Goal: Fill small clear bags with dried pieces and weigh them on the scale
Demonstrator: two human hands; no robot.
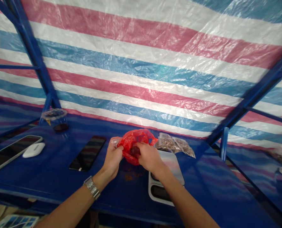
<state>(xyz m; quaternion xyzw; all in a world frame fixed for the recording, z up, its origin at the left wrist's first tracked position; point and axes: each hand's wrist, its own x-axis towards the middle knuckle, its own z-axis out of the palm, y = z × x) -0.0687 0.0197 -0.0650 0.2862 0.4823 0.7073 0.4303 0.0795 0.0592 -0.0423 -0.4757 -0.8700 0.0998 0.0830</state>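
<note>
A red plastic bag (128, 137) stands on the blue table with its mouth open toward me. My left hand (113, 156) grips the bag's left rim between thumb and fingers, and a bit of clear plastic (115, 141) shows beside those fingers. At the mouth, the fingers of my right hand (149, 156) are bent down into the bag, over dark brown contents (134, 151). What the right fingertips pinch is hidden. Right beside the bag, partly under my right forearm, lies a white digital scale (173, 164) with a flat metal-looking plate.
Small clear bags (176, 144) of brownish pieces lie behind the scale. To the left are a black phone (88, 153), a white earbuds case (33, 149), a larger phone (11, 152) and a lidded plastic cup (57, 120). Brown crumbs (130, 175) dot the blue table (102, 186). Striped sheeting hangs behind.
</note>
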